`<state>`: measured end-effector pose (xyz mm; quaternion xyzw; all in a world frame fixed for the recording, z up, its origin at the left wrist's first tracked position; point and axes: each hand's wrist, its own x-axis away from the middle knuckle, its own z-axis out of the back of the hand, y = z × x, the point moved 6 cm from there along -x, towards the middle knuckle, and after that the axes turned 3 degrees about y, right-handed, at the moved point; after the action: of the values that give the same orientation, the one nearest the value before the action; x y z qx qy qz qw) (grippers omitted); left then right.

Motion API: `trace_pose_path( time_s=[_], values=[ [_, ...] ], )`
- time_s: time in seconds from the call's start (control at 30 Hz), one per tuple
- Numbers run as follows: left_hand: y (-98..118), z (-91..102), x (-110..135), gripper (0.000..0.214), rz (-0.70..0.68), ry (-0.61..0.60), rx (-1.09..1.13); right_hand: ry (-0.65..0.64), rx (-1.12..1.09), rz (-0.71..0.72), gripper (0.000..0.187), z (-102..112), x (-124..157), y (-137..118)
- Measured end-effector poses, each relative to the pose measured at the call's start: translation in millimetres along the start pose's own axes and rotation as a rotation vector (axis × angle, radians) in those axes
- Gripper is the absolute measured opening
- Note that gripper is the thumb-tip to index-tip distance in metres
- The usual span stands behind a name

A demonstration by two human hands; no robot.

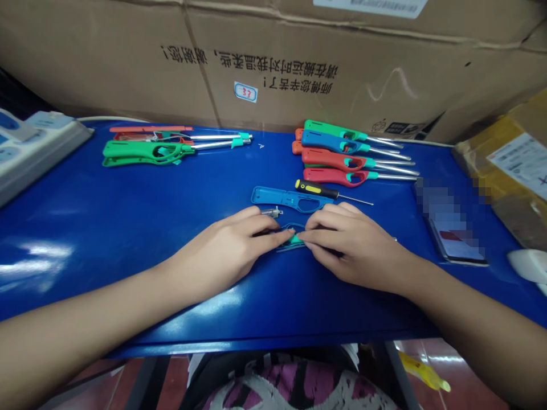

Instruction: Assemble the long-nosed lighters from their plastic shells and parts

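My left hand (231,247) and my right hand (350,242) meet fingertip to fingertip on the blue table (106,228). Both pinch a blue lighter shell with a teal trigger piece (294,239) that lies flat beneath them and is mostly hidden. Just beyond my fingers lies a second blue lighter half-shell (284,198), open side up. A small metal part (272,212) sits by my left fingertips. A yellow-and-black screwdriver (325,191) lies beside the half-shell, tip pointing right.
Several assembled long-nosed lighters (346,154) in green, blue and red are stacked at the back right. Green and red lighter parts (162,145) lie at the back left. A power strip (34,142) is far left, a phone (455,228) right, cardboard boxes (299,57) behind.
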<state>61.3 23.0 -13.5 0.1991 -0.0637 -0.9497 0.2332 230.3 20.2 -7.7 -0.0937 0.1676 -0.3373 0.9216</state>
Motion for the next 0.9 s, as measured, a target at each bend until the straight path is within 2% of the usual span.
trace_pose_path(
  time_s=[0.2, 0.47, 0.6, 0.8, 0.9],
  values=[
    [3, -0.5, 0, 0.038, -0.024, -0.051, -0.101, 0.072, 0.040, 0.019, 0.018, 13, 0, 0],
    [9, 1.6, -2, 0.036, -0.015, -0.097, -0.180, 0.015, 0.035, 0.021, 0.013, 10, 2, 1],
    [10, 2.7, -2, 0.036, -0.020, -0.076, -0.160, 0.002, 0.034, 0.023, 0.016, 8, 4, 2],
    [11, 4.2, -2, 0.035, -0.033, -0.039, -0.137, 0.063, 0.063, 0.080, 0.018, 11, 5, -3],
    [11, 3.6, -1, 0.035, -0.036, -0.043, -0.128, 0.044, 0.075, 0.066, 0.020, 9, 6, -3]
  ],
)
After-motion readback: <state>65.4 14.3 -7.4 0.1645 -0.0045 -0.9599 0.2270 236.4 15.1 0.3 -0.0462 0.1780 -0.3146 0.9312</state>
